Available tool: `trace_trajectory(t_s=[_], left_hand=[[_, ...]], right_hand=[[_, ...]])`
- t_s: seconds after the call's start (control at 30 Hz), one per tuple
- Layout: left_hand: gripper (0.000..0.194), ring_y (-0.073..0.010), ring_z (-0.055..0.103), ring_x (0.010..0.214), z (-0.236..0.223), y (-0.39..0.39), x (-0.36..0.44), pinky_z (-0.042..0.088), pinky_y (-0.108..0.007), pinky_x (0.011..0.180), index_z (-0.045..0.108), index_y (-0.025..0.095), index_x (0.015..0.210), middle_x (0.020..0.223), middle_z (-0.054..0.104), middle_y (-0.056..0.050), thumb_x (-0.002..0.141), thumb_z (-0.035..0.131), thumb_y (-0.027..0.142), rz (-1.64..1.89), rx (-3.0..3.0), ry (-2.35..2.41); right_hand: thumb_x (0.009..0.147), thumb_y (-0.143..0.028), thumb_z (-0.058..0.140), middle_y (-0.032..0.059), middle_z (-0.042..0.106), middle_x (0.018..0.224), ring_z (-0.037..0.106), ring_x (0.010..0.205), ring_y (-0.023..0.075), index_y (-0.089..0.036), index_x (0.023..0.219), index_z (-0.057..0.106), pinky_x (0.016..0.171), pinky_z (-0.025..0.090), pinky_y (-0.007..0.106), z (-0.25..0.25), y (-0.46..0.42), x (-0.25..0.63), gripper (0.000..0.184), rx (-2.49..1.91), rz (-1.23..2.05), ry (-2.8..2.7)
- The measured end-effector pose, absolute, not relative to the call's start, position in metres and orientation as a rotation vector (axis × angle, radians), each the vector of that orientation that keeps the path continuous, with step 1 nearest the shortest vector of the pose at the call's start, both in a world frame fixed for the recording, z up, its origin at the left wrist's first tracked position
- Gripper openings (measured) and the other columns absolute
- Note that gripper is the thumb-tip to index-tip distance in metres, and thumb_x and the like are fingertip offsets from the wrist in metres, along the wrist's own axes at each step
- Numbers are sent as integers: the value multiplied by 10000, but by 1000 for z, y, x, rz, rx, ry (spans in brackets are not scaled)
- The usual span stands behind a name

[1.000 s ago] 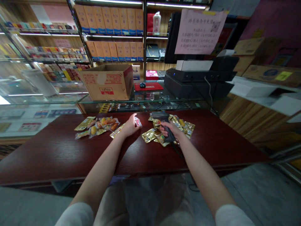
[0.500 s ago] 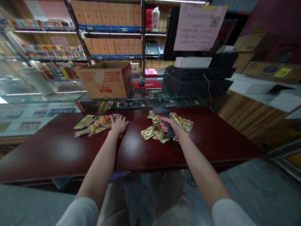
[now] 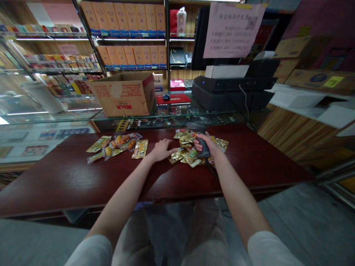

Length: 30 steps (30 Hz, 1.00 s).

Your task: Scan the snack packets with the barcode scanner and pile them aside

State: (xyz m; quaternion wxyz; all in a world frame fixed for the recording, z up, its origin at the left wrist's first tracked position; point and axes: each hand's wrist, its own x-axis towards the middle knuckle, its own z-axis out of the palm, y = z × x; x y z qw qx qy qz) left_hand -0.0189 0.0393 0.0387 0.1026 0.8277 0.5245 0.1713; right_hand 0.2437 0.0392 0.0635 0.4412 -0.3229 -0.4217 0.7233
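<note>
Left hand point(image 3: 162, 150) has now slid across the dark red wooden counter point(image 3: 55, 184), fingers open and empty, next to gold foil snack packets point(image 3: 187, 153), while right hand point(image 3: 207, 143) wraps closed around a black handheld barcode scanner point(image 3: 204, 150).

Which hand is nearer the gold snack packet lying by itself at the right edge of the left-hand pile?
Left. The left hand lies flat on the table just right of the gold snack packet, apart from it; the right hand, gripping a handheld barcode scanner, is farther right.

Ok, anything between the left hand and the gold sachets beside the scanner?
Nothing visible: the left hand rests on the dark red wooden counter, its fingertips right at the nearest gold sachet. The right hand grips the barcode scanner.
</note>
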Motion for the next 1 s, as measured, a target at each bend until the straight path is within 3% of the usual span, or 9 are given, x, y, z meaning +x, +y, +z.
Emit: trace_trajectory(t_s=[0.1, 0.2, 0.43, 0.57, 1.0], left_hand=[[485, -349, 509, 1220, 30, 37, -7, 421, -510, 1007, 622, 210, 1139, 1293, 567, -135, 806, 651, 562, 335, 2487, 1507], [394, -316, 557, 1141, 27, 44, -14, 457, -458, 958, 599, 197, 1044, 1206, 593, -132, 797, 677, 493, 349, 2444, 1548], [321, -245, 664, 832, 37, 57, -41, 486, -344, 751, 457, 222, 1043, 906, 667, -58, 825, 644, 363, 948, 1980, 1836], [327, -219, 662, 837, 43, 56, -43, 478, -316, 759, 455, 233, 1014, 932, 674, -26, 791, 667, 345, 1187, 1901, 1725], [347, -239, 676, 894, 44, 49, -34, 483, -311, 777, 529, 205, 1048, 979, 706, -63, 783, 714, 332, 1039, 2025, 1617]], right_hand=[[748, -363, 713, -76, 464, 557, 338, 396, 60, -206, 873, 531, 369, 276, 197, 63, 40, 244, 270, -790, 1795, -1053], [753, -367, 714, -75, 461, 557, 347, 399, 59, -209, 852, 518, 368, 276, 196, 63, 40, 244, 270, -790, 1794, -1068], [742, -369, 730, -76, 465, 568, 339, 399, 52, -203, 881, 537, 369, 279, 189, 66, 34, 240, 290, -749, 1788, -1107], [724, -387, 746, -76, 481, 570, 346, 390, 47, -186, 905, 561, 359, 271, 189, 65, 31, 235, 327, -731, 1785, -1154], [695, -398, 781, -89, 481, 529, 359, 356, 49, -195, 848, 520, 346, 258, 201, 64, 27, 228, 364, -853, 1801, -1260]])
